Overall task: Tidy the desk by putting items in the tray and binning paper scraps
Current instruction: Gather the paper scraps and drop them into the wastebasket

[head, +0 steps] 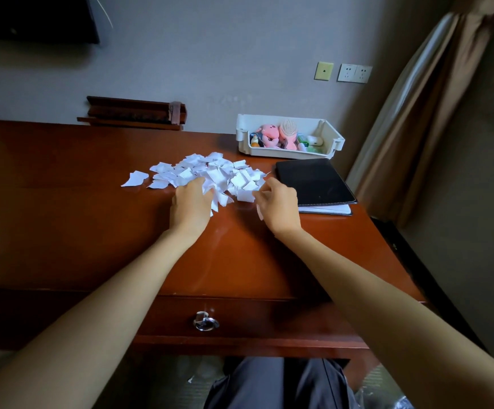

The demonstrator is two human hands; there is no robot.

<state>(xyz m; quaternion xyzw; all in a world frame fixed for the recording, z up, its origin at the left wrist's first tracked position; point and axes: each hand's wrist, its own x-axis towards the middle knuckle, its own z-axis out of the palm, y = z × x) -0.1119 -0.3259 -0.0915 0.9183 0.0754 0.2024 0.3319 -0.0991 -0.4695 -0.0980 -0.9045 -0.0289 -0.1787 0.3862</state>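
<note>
Gripping a bunch of paper scraps (pixel 210 172) with the left hand (pixel 191 203), fingers curled into the near edge of the heap. Pinching a few more with the right hand (pixel 278 202), one white piece poking out under the palm. Heaped mid-worktop (pixel 92 231), just left of a black folder (pixel 313 180), in front of the white tray (pixel 281 154), itself already loaded with a pink plush toy (pixel 269 134) and other small bits. Well apart on the left, one stray scrap (pixel 135 178).

Likely to shed pieces on the lift: too many small, light, loose bits for two bare fistfuls, with nothing clamping the outer ones. Easy to spill some over the front edge onto the floor, beside a likely white bit (pixel 191 379) already down there. Hard to judge the carry too, with no bin in view. Risky to sweep rightward as well: could push scraps under the folder or up against the tray. Easy to overlook the stray on the left. Safer, probably, to take smaller bunches and to cup rather than squeeze
</note>
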